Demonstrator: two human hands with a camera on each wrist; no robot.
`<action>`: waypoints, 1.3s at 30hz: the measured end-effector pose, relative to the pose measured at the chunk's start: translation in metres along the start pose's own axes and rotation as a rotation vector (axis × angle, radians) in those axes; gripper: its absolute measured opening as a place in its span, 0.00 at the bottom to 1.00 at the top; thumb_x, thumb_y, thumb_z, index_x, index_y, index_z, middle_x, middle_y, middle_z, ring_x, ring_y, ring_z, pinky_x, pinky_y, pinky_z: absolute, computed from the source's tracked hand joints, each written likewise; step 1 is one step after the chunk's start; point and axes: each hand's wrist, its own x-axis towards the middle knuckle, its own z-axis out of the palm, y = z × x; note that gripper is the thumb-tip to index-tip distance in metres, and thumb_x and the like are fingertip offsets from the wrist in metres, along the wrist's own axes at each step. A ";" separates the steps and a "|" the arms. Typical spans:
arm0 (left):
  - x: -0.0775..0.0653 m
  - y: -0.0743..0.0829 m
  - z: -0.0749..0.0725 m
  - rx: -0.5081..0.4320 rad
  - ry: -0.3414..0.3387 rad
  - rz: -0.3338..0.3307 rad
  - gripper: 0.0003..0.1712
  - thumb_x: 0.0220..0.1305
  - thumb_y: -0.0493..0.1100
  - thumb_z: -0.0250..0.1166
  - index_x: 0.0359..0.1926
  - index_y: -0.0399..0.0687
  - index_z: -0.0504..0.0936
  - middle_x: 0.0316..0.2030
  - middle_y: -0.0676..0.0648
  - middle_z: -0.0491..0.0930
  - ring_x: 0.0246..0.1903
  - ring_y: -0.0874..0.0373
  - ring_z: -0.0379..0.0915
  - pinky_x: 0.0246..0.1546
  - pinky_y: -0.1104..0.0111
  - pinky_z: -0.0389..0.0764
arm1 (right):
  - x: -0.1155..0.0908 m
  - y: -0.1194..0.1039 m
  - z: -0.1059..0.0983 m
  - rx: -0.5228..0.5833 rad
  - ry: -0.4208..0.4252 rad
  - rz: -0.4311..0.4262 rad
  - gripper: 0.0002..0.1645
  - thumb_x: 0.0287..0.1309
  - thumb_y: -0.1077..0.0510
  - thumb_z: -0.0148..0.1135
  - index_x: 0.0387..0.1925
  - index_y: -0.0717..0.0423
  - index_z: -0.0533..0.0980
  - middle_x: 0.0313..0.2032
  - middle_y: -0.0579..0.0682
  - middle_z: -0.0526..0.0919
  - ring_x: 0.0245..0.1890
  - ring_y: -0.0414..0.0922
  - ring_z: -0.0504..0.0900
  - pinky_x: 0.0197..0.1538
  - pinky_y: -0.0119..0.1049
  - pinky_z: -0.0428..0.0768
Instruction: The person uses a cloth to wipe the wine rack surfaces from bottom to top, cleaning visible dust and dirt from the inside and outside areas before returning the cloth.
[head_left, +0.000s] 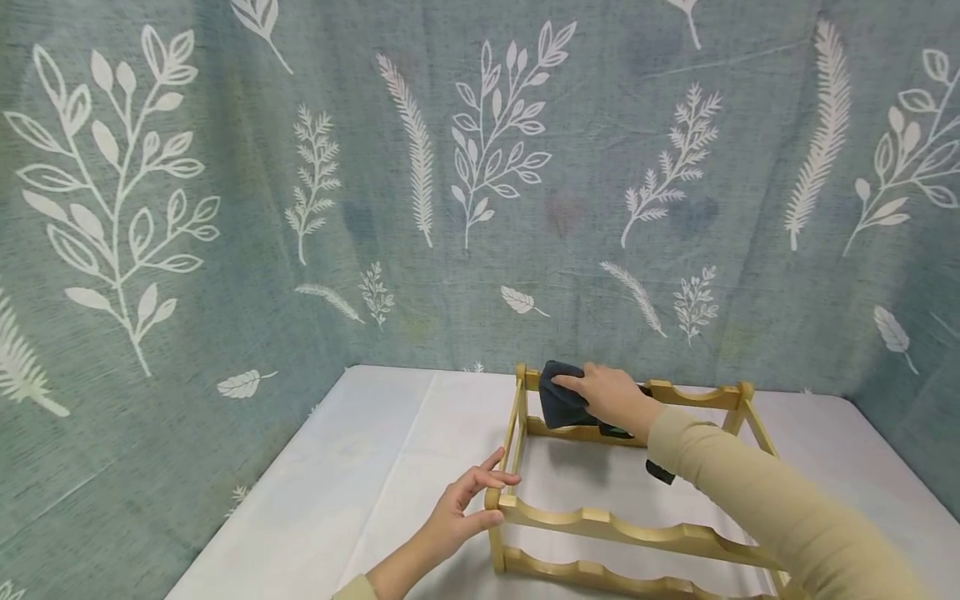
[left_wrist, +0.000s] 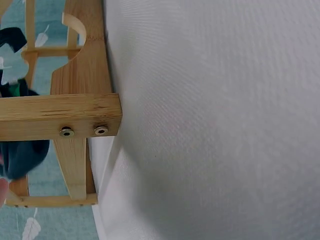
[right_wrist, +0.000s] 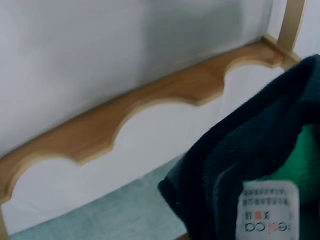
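Note:
A light wooden wine rack (head_left: 592,522) with scalloped rails stands on the table. My left hand (head_left: 463,510) holds its near left corner, thumb in front and fingers over the side bar. At the far rail, my right hand (head_left: 613,400) grips a folded dark teal cloth (head_left: 561,402) near the far left corner. In the right wrist view the cloth (right_wrist: 240,145) shows a green patch and a white printed label (right_wrist: 267,210). Part of the cloth (left_wrist: 25,157) also appears behind the rack's post (left_wrist: 55,117) in the left wrist view.
A white cover lies over the table (head_left: 375,450), extending left of the rack. Behind the table hangs a grey-green curtain (head_left: 450,292) with white leaf prints. My right sleeve (head_left: 757,492) passes over the rack's right side.

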 end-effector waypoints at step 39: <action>0.002 -0.005 -0.002 -0.022 -0.029 -0.010 0.11 0.57 0.27 0.58 0.40 0.39 0.69 0.53 0.40 0.75 0.68 0.64 0.46 0.49 0.26 0.43 | -0.107 0.114 -0.048 0.352 -0.535 0.288 0.37 0.42 0.69 0.64 0.59 0.56 0.69 0.54 0.74 0.67 0.26 0.46 0.66 0.25 0.34 0.63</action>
